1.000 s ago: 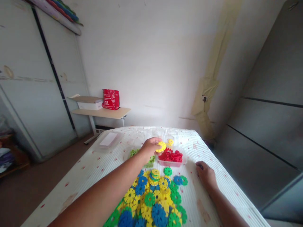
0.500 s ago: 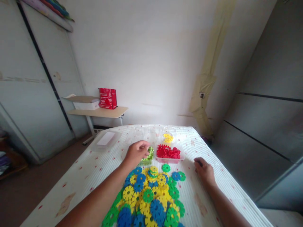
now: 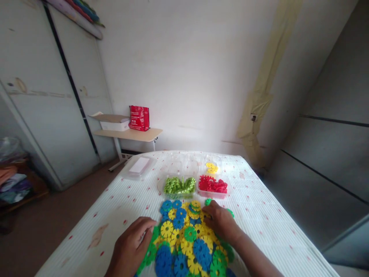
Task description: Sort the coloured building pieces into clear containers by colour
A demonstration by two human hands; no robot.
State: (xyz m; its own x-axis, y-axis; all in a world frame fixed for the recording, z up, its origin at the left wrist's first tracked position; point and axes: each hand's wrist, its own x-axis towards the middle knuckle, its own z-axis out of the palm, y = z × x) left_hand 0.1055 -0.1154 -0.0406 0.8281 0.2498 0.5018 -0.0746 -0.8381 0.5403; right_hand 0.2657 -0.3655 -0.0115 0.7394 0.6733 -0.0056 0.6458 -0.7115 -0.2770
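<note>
The pile of notched plastic discs (image 3: 187, 234), mixed yellow, blue and green, lay on the white spotted tablecloth (image 3: 268, 231) and served as the middle of everything. At the pile's left edge was the left hand (image 3: 132, 244), partly open, its fingers loosely curled and a gap between thumb and index finger; nothing showed in its grasp. The right hand (image 3: 220, 221) reached in over the pile's far right side, fingers bent down among the discs; whether they had hold of one could not be told. A short stack of yellow and green discs (image 3: 195, 206) stood at the pile's far end. Just beyond the pile sat a clear tub (image 3: 179, 196) of light green pieces (image 3: 173, 186), and to the right of that, also beyond the pile, another tub (image 3: 211, 195) with red pieces (image 3: 213, 186). Farther beyond the pile were a few yellow pieces (image 3: 211, 168) in a clear container. Off to the pile's far left lay a flat clear box (image 3: 130, 173) bearing a white card (image 3: 139, 165).
</note>
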